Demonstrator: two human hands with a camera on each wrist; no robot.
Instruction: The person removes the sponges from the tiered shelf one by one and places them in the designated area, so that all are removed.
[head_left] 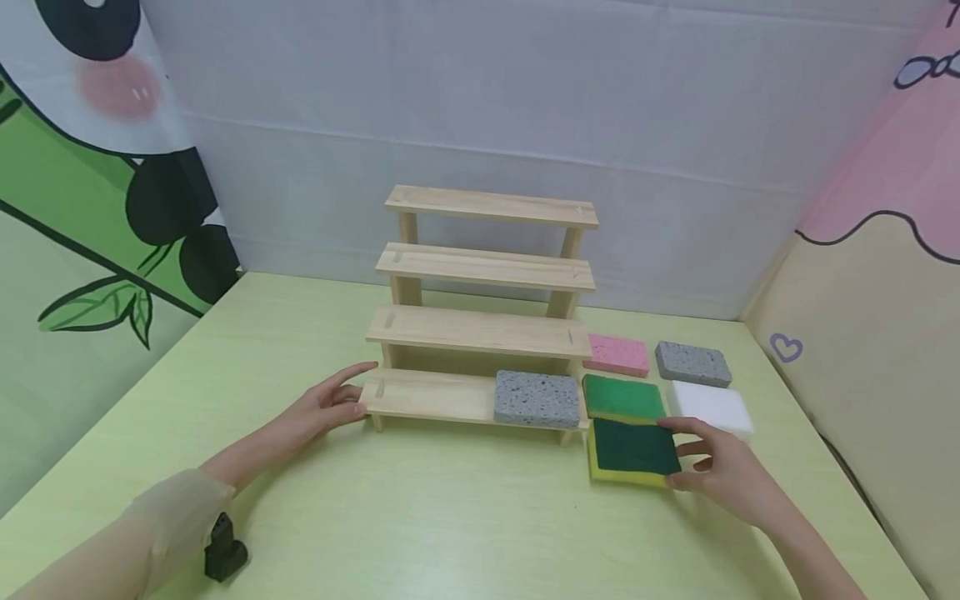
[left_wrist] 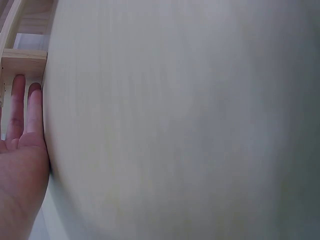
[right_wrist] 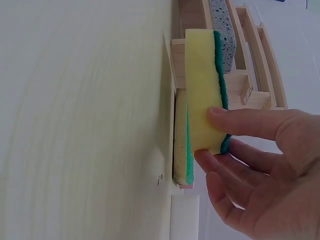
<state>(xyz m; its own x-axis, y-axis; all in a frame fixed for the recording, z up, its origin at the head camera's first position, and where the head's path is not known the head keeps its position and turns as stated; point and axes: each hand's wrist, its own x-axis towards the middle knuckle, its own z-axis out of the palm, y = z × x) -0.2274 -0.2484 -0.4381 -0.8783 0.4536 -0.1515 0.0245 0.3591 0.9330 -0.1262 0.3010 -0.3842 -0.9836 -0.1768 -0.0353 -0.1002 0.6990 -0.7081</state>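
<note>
My right hand [head_left: 723,471] pinches a yellow sponge with a dark green scouring pad [head_left: 637,447] by its right end, thumb on one edge and fingers on the other. In the right wrist view this sponge [right_wrist: 202,90] is held off the table, pad side up. At the left end of a stepped wooden rack [head_left: 427,396], my left hand [head_left: 326,404] touches the lowest shelf; in the left wrist view its visible fingers [left_wrist: 34,112] are straight near a leg, the thumb hidden. A grey pumice-like block [head_left: 536,398] lies on that shelf's right part.
Right of the rack lie a green-topped sponge [head_left: 622,397], a pink block [head_left: 617,355], another grey block [head_left: 693,364] and a white block [head_left: 711,406]. A small black object [head_left: 224,550] is by the left forearm. Printed cloth walls [head_left: 487,100] border the table.
</note>
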